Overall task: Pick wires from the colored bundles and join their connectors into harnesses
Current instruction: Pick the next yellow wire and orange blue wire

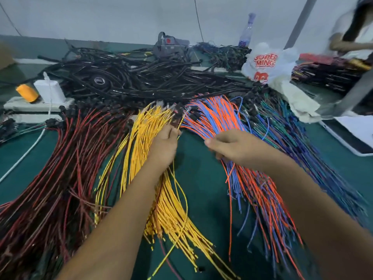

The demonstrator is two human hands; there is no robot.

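Observation:
Several wire bundles fan across the green table (199, 178): dark red wires (60, 168) at left, yellow wires (141, 134) in the middle, orange and blue wires (220, 116) to the right, dark blue and green wires (286, 126) further right. My left hand (164, 145) lies over the yellow bundle and pinches a single yellow wire (182, 201) that trails down toward me. My right hand (230, 145) is over the orange and blue bundle with its fingers curled; blur hides whether it holds a wire.
A big tangle of black cables (129, 77) with a roll of black tape (100, 80) fills the back of the table. A white bottle (49, 89) and orange spool (27, 92) stand at back left. A plastic bag (266, 63) and another person (353, 27) are at back right.

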